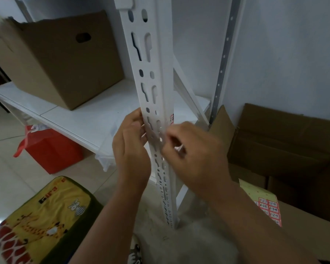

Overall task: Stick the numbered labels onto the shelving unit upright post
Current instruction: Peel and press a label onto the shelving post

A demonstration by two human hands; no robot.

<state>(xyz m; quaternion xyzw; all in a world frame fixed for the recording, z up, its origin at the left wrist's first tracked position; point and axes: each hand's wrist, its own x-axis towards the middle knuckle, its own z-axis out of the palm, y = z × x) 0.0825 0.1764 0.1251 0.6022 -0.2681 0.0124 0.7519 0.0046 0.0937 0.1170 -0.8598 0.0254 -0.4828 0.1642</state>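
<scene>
On the far left, a red bag (51, 149) is sitting on the floor under the white shelf (88, 115). A big brown box (61, 60) is sitting on top of that shelf. Near the bottom, a yellow cushion (46, 221) with cartoon animals is lying on the floor.

In the middle, the white post (152, 88) with many holes is standing up tall. The left hand (131, 149) is touching the left side of the post, with its fingers curling in against the edge. I cannot tell if it is pinching anything. The right hand (191, 155) is touching the right side of the post, with its fingers bending in toward the metal. It looks a bit blurry, so I cannot tell if a sticker is under the fingertips. One small label (172, 119) with red edges is sticking on the post just above the right hand.

On the right, a sheet of labels (269, 210) is lying on a flat brown box (301, 216).
</scene>
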